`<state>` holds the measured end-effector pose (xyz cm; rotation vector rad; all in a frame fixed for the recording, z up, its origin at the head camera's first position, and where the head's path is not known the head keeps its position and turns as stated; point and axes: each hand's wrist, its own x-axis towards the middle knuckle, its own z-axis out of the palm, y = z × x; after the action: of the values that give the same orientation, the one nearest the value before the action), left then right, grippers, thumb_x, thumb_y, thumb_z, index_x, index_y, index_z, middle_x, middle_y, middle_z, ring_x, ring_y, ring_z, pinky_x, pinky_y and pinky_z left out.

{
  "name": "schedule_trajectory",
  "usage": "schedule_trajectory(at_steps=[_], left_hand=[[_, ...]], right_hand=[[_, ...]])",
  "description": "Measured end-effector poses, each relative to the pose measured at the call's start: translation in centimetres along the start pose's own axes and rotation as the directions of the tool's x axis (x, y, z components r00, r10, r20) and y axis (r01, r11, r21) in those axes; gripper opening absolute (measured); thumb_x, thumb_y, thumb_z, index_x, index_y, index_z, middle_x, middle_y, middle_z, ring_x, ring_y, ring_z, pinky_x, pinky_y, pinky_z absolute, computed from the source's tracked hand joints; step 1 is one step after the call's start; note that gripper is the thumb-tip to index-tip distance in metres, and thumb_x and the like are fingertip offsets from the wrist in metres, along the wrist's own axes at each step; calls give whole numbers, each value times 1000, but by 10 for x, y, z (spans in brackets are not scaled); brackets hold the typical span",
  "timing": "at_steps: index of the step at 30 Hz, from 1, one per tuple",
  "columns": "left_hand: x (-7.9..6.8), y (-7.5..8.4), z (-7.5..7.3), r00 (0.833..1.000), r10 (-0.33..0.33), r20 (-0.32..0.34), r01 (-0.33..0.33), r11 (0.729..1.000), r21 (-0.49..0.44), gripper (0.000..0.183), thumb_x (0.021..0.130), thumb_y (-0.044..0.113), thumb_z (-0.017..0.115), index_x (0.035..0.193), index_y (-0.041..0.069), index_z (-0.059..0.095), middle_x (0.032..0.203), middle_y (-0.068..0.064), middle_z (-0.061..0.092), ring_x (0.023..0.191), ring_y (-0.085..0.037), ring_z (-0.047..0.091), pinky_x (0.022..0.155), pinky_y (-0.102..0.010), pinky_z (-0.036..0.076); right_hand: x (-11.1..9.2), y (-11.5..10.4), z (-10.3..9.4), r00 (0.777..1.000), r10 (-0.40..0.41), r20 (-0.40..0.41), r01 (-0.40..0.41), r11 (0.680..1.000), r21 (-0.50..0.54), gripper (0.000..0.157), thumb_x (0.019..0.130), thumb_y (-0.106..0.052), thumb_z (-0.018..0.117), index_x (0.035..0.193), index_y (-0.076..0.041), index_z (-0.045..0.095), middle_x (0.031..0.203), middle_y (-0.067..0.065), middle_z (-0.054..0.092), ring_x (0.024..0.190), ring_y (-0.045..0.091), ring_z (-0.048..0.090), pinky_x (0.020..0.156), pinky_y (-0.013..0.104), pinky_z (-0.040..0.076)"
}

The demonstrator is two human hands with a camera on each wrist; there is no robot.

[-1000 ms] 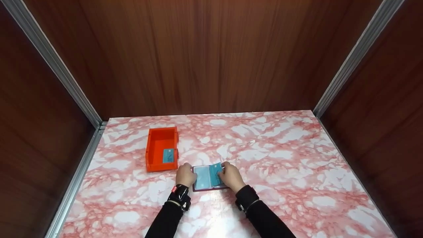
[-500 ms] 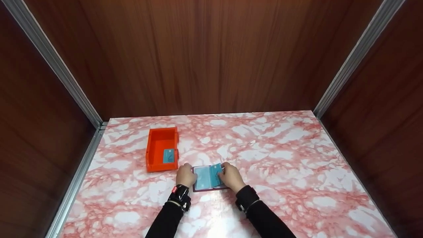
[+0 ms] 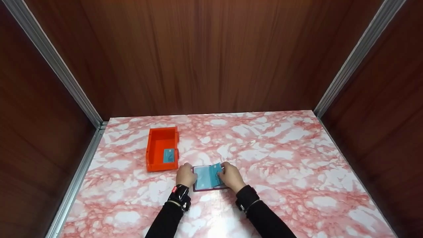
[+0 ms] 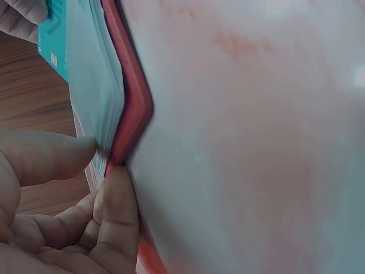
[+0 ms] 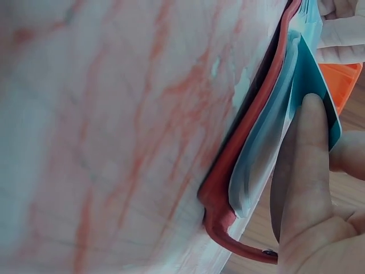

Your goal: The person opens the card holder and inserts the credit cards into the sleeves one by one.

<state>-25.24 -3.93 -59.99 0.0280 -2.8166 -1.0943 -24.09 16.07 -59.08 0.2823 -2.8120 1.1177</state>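
A red-covered card holder (image 3: 202,178) with clear plastic sleeves lies spread on the table in the head view. My left hand (image 3: 186,175) grips its left side, thumb over the sleeves and fingers at the red cover (image 4: 136,108) in the left wrist view. On the right-hand side, my right hand (image 3: 232,177) pinches a teal card (image 3: 215,174) that lies tilted over the sleeves. The right wrist view shows the card (image 5: 309,77) between thumb and finger, its lower end close against the sleeves. Whether that end sits inside a pocket, I cannot tell.
An orange bin (image 3: 150,148) stands left of and beyond the card holder, with another teal card (image 3: 168,155) in its near right corner. Pink marbled table (image 3: 281,165) surrounds both. Brown wood-grain panels (image 3: 211,59) close off the back and sides.
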Motion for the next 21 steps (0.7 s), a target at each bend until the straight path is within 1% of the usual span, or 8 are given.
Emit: schedule_trajectory(at_steps=[7, 12, 18, 21], left_hand=[[0, 1, 0, 1000, -4, 5, 4, 1000, -6, 20, 69, -2, 70, 87, -6, 63, 78, -16, 61, 78, -39, 61, 75, -50, 50], [1, 0, 0, 1000, -6, 9, 6, 1000, -9, 20, 69, -2, 71, 88, -6, 64, 79, -15, 62, 79, -38, 62, 75, -50, 50], [0, 0, 0, 1000, 19, -5, -19, 1000, -2, 20, 69, -2, 70, 87, -7, 63, 79, -17, 62, 80, -40, 61, 75, -51, 50], [0, 0, 0, 1000, 21, -10, -21, 1000, 4, 20, 69, -2, 70, 86, -7, 63, 78, -17, 62, 79, -41, 62, 75, -51, 50]], right_hand=[[-1, -1, -1, 1000, 9, 2, -9, 1000, 18, 25, 83, -3, 71, 105, 6, 61, 75, 4, 59, 69, 19, 56, 66, 36, 49], [-1, -1, 0, 1000, -7, 1, 7, 1000, 22, 26, 84, -3, 70, 106, 6, 61, 73, 2, 58, 67, 17, 54, 65, 35, 48], [0, 0, 1, 1000, -23, 2, 23, 999, 22, 27, 84, -2, 71, 107, 7, 60, 75, 4, 58, 68, 19, 56, 65, 35, 48], [0, 1, 2, 1000, -21, 6, 21, 1000, 19, 26, 84, -2, 71, 106, 7, 60, 75, 4, 58, 68, 19, 56, 65, 35, 48]])
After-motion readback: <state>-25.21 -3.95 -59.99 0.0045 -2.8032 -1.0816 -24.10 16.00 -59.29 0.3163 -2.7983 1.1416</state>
